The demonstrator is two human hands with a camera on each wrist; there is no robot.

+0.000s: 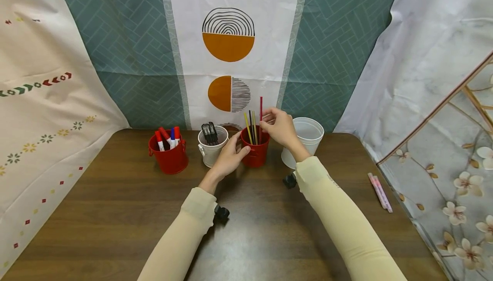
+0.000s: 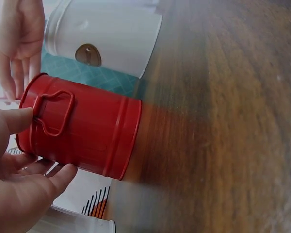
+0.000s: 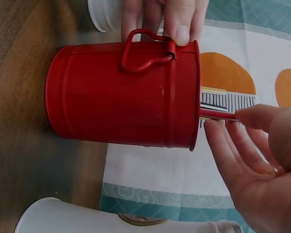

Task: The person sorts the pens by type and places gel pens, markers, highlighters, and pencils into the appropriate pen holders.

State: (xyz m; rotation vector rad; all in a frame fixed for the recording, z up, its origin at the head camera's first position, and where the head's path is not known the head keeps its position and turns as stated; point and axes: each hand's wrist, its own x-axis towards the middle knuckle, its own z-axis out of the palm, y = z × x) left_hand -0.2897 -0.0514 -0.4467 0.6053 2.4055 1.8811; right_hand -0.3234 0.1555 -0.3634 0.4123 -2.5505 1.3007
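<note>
A red metal bucket (image 1: 255,155) stands upright at the back of the table, holding several thin pencils (image 1: 252,129) in yellow, black and red. My left hand (image 1: 230,155) grips its left side near the rim; the left wrist view shows the thumb by the wire handle (image 2: 56,114) and the fingers curving around the wall. Between thumb and fingertips my right hand (image 1: 280,127) pinches a red pencil (image 1: 261,107), upright with its lower end inside the bucket. From the right wrist view, the pinched red pencil (image 3: 218,115) crosses the bucket's rim. The bucket hides its tip.
Left of my hands are a white bucket (image 1: 211,156) with black pens and another red bucket (image 1: 171,161) with red and blue-capped markers. A larger white bucket (image 1: 308,133) stands close behind my right wrist. Two pink pens (image 1: 380,192) lie near the table's right edge.
</note>
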